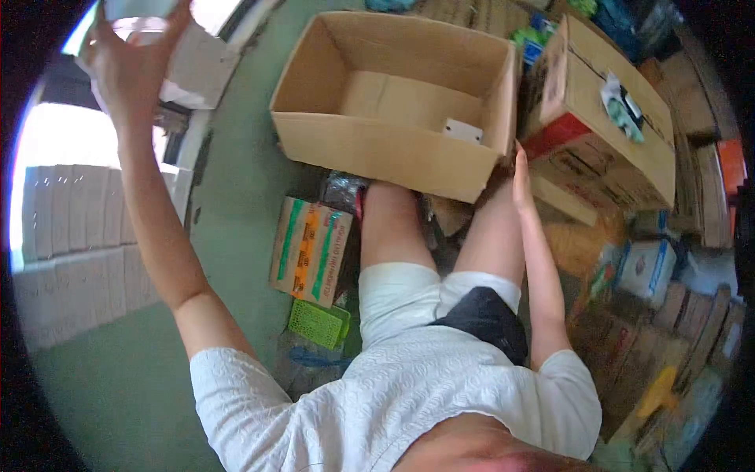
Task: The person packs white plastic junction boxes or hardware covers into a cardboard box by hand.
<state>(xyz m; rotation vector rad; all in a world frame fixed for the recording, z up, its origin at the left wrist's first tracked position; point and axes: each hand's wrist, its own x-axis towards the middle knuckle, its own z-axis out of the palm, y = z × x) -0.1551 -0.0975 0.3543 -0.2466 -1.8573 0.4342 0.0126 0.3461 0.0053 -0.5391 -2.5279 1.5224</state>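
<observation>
My left hand (135, 67) is raised at the upper left, its thumb and fingers spread around a pale, box-like object (140, 9). The frame's top edge cuts that object off, so its kind does not show. A white box (193, 71) is just behind this hand. In front of my knees stands an open cardboard box (377, 141), with a small white card (463, 130) on its inside floor. My right hand (521, 179) has its fingers straight and lies along the box's near right corner, holding nothing.
Stacked white boxes (86, 212) line the left side. A taped carton (311, 250) and a green plastic basket (318, 322) lie left of my legs. At the right, a larger closed carton (605, 118) carries a small packet (621, 108). Flattened cardboard (629, 346) is piled farther right.
</observation>
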